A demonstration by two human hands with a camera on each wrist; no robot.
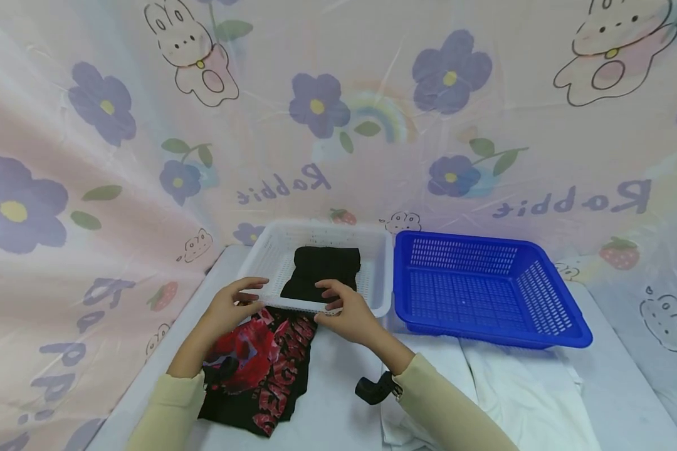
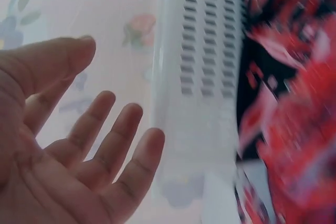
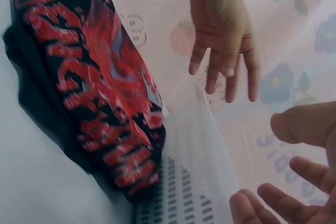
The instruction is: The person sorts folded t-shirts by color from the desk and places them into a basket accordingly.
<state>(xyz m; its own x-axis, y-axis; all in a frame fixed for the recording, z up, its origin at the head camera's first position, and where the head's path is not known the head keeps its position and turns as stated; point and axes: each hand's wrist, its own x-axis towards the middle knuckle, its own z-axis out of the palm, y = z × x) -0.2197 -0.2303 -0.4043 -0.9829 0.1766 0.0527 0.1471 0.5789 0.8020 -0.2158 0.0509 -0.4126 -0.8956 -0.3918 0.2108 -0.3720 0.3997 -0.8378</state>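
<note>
Hovering near the front rim of a white basket [image 1: 381, 266] at the middle of the head view, the left hand [image 1: 228, 307] and the right hand [image 1: 346, 313] stand apart from each other, fingers spread and loosely bent. Whether any fingertip touches the rim, I cannot tell.

Inside the basket lies a folded black cloth [image 1: 324, 270], just beyond the right hand. Below the basket, left of the frame's lower middle, a black shirt [image 1: 279, 369] with red print lies on the table [image 1: 338, 382], partly hidden by the left hand's wrist.

The table is covered in white and runs from the lower left to the right side. A blue basket [image 1: 457, 291] stands right of centre, just beside the white one, with white cloth [image 1: 524, 388] spread below it at the lower right.

Around the table, pale printed sheeting [image 1: 367, 175] fills the top and both sides, creased at the left. It carries purple flowers, rabbits, strawberries, a rainbow at the upper middle, and the word "Rabbit" in reverse. Pale yellow sleeves [image 1: 451, 407] cover both forearms, and a black device [image 1: 374, 389] sits at the right wrist.
</note>
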